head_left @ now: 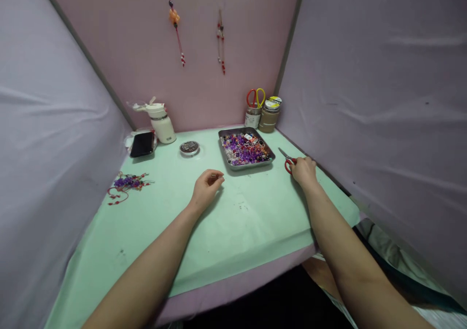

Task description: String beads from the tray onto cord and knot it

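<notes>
My left hand (206,187) rests on the mint-green table (233,222) near its middle, fingers curled together in a pinch on something too small to name. My right hand (304,170) lies at the table's right side, closed around the red handles of small scissors (287,159), whose blades point away towards the back left. Just left of the scissors stands a metal tray (269,149) full of purple, red and clear beads.
At the back stand a white bottle (162,123), a black phone (142,144), a round tin (189,148), a jar holding red and yellow scissors (254,106) and tape rolls (270,113). Beaded strings (127,183) lie at the left edge. Fabric walls close in on three sides.
</notes>
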Tool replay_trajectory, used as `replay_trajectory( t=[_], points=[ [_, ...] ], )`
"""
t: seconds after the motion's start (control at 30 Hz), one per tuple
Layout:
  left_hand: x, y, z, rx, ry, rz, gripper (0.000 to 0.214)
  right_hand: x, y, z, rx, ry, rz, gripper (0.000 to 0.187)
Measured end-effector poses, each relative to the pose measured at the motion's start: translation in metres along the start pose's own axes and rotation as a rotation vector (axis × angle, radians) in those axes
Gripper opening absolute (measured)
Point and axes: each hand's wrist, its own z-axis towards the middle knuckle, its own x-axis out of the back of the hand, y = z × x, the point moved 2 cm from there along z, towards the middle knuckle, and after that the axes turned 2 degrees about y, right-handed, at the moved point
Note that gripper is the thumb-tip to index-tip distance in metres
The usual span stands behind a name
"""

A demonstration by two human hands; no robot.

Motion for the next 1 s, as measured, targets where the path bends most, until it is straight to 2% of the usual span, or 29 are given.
replay_trajectory(
  t=[0.17,0.23,0.33,0.47,0.5,0.63,0.73,0.87,1.0],
  points=[
    [-0.001,0.003,-0.004,-0.306,-0.013,0.254,0.017,0.001,0.0,-0.006,-0.031,0.084,0.007,0.037],
    [-0.001,0.0,-0.004,-0.37,-0.02,0.343,0.021,0.002,0.0,-0.007,-0.029,0.12,0.028,0.037],
    [-0.004,-0.008,-0.002,-0.333,-0.203,0.49,0.018,0.007,-0.001,-0.006,-0.021,0.157,0.063,0.038],
    [-0.003,-0.015,-0.001,-0.218,-0.227,0.527,0.028,0.026,-0.01,0.004,0.03,0.188,0.131,0.037],
    [-0.003,-0.015,-0.002,-0.195,-0.226,0.515,0.031,0.032,-0.017,0.008,0.073,0.162,0.166,0.035],
    [0.001,-0.013,-0.002,-0.077,-0.212,0.447,0.037,0.048,-0.063,0.037,0.401,-0.079,0.294,0.019],
    [0.004,-0.012,-0.002,0.046,-0.167,0.358,0.036,0.046,-0.102,0.065,0.579,-0.281,0.194,0.015],
    [0.01,-0.009,-0.001,0.2,-0.006,0.229,0.032,0.031,-0.135,0.091,0.688,-0.397,0.0,0.012],
    [0.028,0.004,0.006,0.261,0.192,0.158,0.036,0.021,-0.139,0.095,0.726,-0.549,-0.093,0.013]
  ],
)
